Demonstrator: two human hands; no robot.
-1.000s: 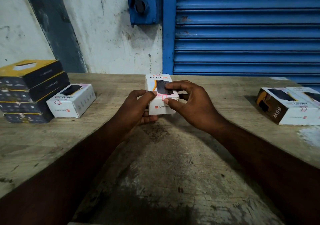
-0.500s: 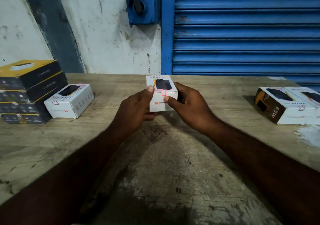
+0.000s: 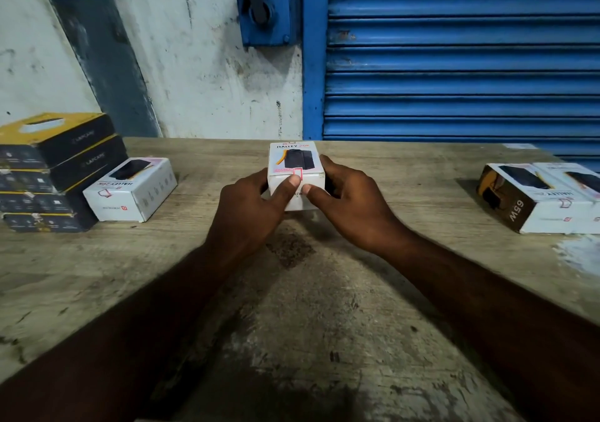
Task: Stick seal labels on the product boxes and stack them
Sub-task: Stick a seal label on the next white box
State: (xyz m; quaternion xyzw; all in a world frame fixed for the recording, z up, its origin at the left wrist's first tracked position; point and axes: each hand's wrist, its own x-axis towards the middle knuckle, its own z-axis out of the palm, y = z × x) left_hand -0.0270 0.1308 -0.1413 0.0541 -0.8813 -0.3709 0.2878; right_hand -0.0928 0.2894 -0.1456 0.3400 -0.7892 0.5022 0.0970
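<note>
My L hand [image 3: 256,207] curls round the box [image 3: 296,162] at 12 o'clock, thumb pressing the seal label [image 3: 297,173] over its near edge. R hand [image 3: 354,207] grips the opp. side. Long axis runs 12–6. The stack [image 3: 58,168] is at 9, so L is nearer.

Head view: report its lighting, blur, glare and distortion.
Head view: dim, uneven light; forearms nearly black in the foreground; the held white box is sharp enough to read HALLEY; the stacked dark boxes at the left edge look soft and stretched by the wide angle; no glare.
</note>
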